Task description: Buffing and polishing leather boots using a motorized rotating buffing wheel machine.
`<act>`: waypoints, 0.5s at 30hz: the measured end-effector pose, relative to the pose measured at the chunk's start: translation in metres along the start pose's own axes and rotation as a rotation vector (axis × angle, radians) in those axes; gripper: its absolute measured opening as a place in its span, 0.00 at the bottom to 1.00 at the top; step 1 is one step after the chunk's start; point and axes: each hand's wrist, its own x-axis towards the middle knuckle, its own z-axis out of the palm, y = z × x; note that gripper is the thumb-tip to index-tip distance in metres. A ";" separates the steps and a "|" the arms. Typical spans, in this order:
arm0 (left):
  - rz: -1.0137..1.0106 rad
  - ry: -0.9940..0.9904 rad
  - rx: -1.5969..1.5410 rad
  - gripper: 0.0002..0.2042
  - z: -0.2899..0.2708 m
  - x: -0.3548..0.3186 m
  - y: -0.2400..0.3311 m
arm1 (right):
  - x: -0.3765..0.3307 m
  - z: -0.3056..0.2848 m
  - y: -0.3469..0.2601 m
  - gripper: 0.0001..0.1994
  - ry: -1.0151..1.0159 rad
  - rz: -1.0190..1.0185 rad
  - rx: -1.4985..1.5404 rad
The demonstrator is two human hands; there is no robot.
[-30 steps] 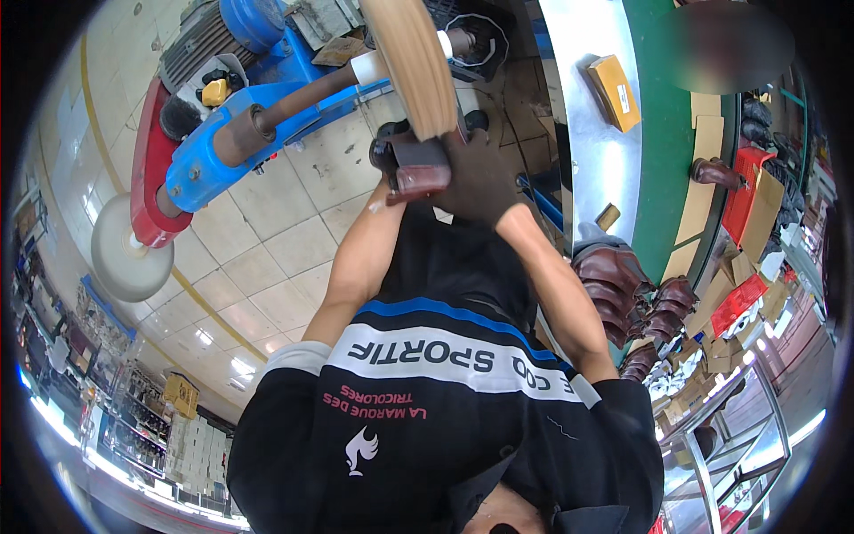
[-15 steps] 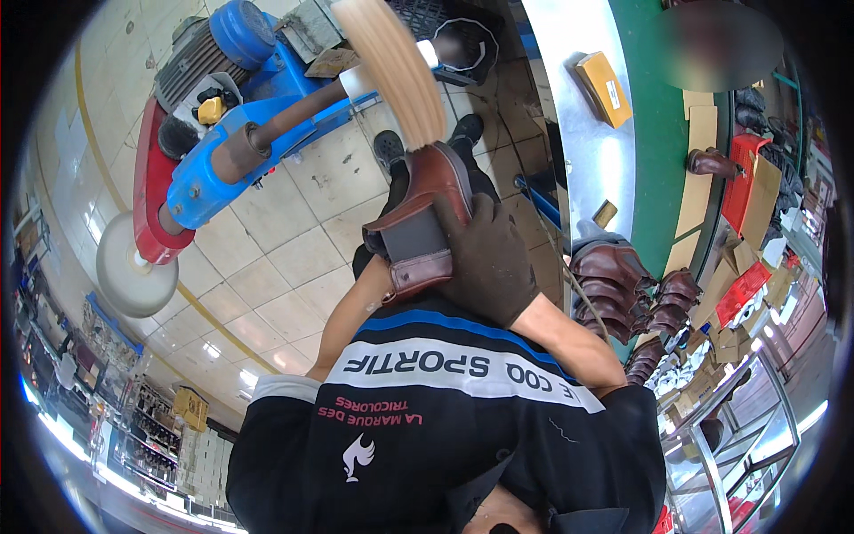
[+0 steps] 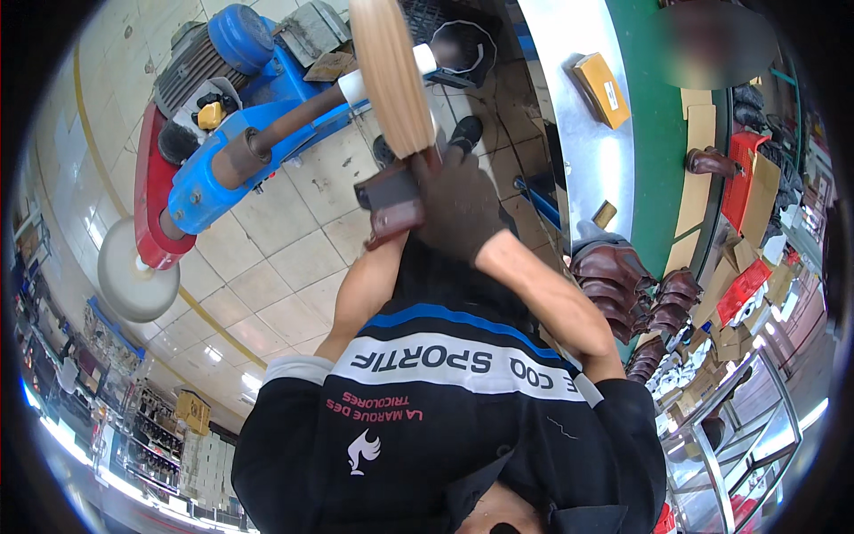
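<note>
A brown leather ankle boot (image 3: pixel 397 219) with a dark elastic side panel is held up against a tan buffing wheel (image 3: pixel 391 84), which looks blurred as if spinning. My right hand (image 3: pixel 463 200), in a dark glove, grips the boot from its right side, fingers wrapped toward the wheel. My bare left forearm (image 3: pixel 369 280) runs up to the boot's shaft opening. The left hand itself is hidden inside or behind the boot, so its fingers do not show. Toe and upper touch or nearly touch the wheel's lower edge, partly covered by the glove.
The blue polishing machine (image 3: pixel 209 182) stands at left, with a pale round wheel (image 3: pixel 138 267) at its other end. To the right, a metal-topped bench (image 3: pixel 587 169) carries a yellow box (image 3: pixel 602 89). Stacked brown boots (image 3: pixel 614 285) sit near its closer end.
Both hands have moved the boot away from my body, up to the wheel. It has turned, and the glove now covers more of it.
</note>
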 end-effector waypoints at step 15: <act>0.032 0.372 0.158 0.25 -0.057 0.030 -0.002 | -0.107 -0.027 0.047 0.44 -0.066 0.138 0.607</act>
